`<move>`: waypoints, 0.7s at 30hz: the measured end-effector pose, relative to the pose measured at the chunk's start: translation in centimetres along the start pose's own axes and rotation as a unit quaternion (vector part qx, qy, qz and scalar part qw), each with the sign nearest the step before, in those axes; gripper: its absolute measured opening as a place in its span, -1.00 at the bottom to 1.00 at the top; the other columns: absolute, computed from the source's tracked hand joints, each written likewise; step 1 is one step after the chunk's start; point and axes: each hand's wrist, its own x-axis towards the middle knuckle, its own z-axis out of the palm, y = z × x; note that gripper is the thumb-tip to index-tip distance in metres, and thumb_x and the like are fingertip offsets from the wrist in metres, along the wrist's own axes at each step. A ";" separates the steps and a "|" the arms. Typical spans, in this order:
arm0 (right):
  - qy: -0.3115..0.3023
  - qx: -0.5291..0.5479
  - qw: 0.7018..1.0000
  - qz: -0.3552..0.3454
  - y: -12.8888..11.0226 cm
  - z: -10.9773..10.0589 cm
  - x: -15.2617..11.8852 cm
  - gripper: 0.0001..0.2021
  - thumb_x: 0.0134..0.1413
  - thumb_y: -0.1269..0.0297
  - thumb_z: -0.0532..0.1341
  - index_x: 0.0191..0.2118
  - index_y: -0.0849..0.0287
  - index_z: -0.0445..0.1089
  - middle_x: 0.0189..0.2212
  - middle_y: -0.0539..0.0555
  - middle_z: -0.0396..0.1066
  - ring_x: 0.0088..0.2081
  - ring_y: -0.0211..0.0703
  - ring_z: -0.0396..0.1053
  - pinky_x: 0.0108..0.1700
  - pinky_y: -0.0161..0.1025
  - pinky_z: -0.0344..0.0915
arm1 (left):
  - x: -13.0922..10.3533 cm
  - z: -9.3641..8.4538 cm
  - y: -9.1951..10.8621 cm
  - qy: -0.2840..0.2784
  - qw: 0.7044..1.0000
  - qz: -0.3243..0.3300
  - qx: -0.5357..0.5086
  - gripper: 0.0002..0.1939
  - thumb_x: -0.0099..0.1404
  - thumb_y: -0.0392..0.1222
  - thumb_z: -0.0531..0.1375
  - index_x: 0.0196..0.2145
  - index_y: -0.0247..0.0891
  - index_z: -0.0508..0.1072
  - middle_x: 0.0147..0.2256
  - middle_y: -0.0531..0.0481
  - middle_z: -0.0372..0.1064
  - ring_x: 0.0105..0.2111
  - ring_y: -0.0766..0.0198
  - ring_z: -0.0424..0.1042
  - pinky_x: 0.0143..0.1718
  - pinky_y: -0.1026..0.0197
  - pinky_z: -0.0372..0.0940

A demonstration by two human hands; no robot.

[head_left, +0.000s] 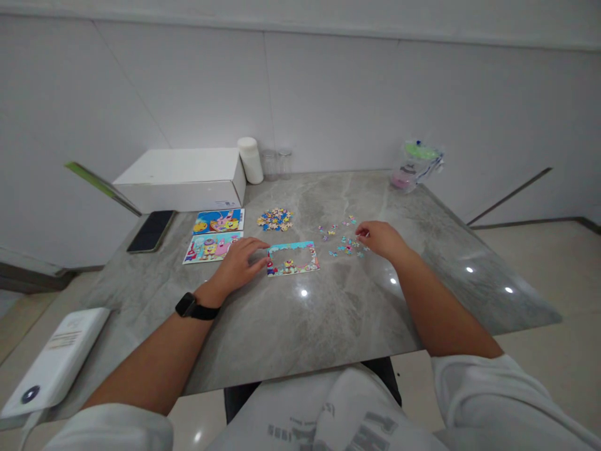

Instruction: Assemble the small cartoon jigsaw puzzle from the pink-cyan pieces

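Note:
On the grey table lies a partly assembled jigsaw puzzle [307, 266], its border joined around a bare middle, with a few pieces filled in at the lower edge. My left hand [241, 264] rests by its left side, fingers apart, the tips at the frame's left edge. Over the right part of the loose puzzle pieces [347, 244], my right hand [379, 238] is closed with fingertips pinched together. Whatever sits between those fingertips is too small to make out. Left of the frame are two cartoon picture cards [218, 222], the nearer one partly under my left hand.
A pile of puzzle pieces [275, 219] lies behind the frame. A phone [151, 231], a white box [183, 178], a white bottle [250, 161] and two glasses [284, 164] stand left and back. A plastic bag [416, 166] sits back right; a white device [59, 357] front left.

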 end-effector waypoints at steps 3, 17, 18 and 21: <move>-0.036 -0.010 0.999 0.018 0.3 1.9 -0.3 -0.85 0.21 0.34 0.32 -0.14 0.10 0.63 -0.18 0.12 0.65 -0.17 -0.10 0.54 -0.12 -0.23 0.33 | 0.0 0.0 -0.1 0.014 1.000 -0.006 0.001 -0.67 0.49 0.09 0.18 -0.01 -0.16 0.55 -0.04 -0.14 0.54 0.00 0.03 0.49 0.12 -0.06 0.33; -0.075 0.062 0.995 0.023 2.0 3.4 0.1 -0.89 0.12 0.36 0.37 -0.20 0.09 0.55 -0.31 0.06 0.60 -0.29 -0.14 0.52 -0.23 -0.26 0.31 | -0.2 0.0 0.4 0.037 0.999 -0.033 -0.007 -0.71 0.52 0.01 0.15 0.02 -0.17 0.54 -0.07 -0.13 0.53 0.00 0.07 0.49 0.14 -0.06 0.35; -0.078 0.069 0.994 0.022 2.0 3.3 0.0 -0.89 0.11 0.38 0.36 -0.22 0.09 0.55 -0.34 0.05 0.60 -0.31 -0.14 0.51 -0.24 -0.25 0.30 | -0.2 -0.1 0.6 0.042 0.998 -0.034 -0.009 -0.71 0.51 0.01 0.15 0.01 -0.17 0.55 -0.07 -0.14 0.53 0.00 0.07 0.49 0.14 -0.05 0.35; -0.061 0.105 0.993 0.000 1.6 2.8 0.0 -0.95 0.10 0.36 0.33 -0.30 0.09 0.54 -0.39 0.05 0.57 -0.35 -0.14 0.48 -0.26 -0.23 0.28 | 0.1 -1.3 0.9 0.075 0.996 -0.030 -0.024 -0.74 0.50 -0.03 0.18 -0.02 -0.18 0.56 -0.06 -0.13 0.52 -0.01 0.09 0.48 0.13 -0.03 0.35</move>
